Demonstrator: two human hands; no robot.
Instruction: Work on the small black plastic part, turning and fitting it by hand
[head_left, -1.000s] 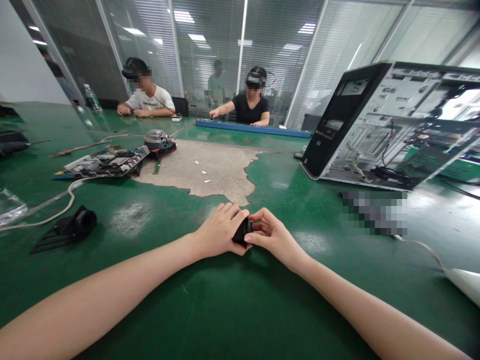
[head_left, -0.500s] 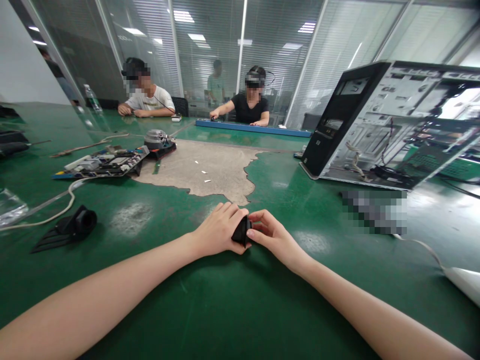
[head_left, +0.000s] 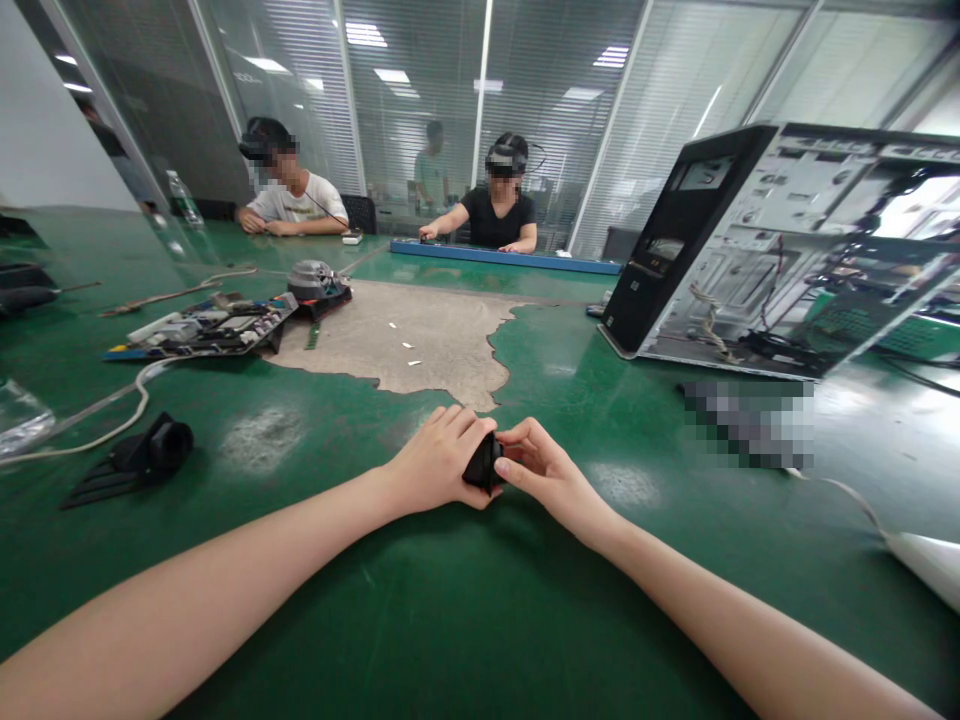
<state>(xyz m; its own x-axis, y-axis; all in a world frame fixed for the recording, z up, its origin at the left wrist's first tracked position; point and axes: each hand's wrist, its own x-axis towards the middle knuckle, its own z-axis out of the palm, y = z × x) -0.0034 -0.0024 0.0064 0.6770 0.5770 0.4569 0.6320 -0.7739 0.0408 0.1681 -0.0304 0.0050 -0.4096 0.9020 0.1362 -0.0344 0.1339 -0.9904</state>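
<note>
A small black part [head_left: 482, 462], flared at its right end, is gripped by my left hand [head_left: 439, 455] in the middle of the green table [head_left: 420, 620]. Its exact kind is hard to make out, since fingers cover much of it. My right hand [head_left: 551, 470] pinches the part's right end between thumb and curled fingers. Both forearms reach in from the lower corners. Off to the left lies a black plastic piece [head_left: 139, 460] with a round opening and a slatted tail.
A circuit board [head_left: 214, 325] and a fan cooler [head_left: 319, 285] sit at the back left, near a pale cable [head_left: 142, 395]. At right stands an opened computer case [head_left: 652, 250]. Two people sit across the table, one behind a blue bar [head_left: 502, 254].
My hands and the black part keep practically the same place and grip. The camera view shifts very slightly; the person at the far left has moved the head a little.
</note>
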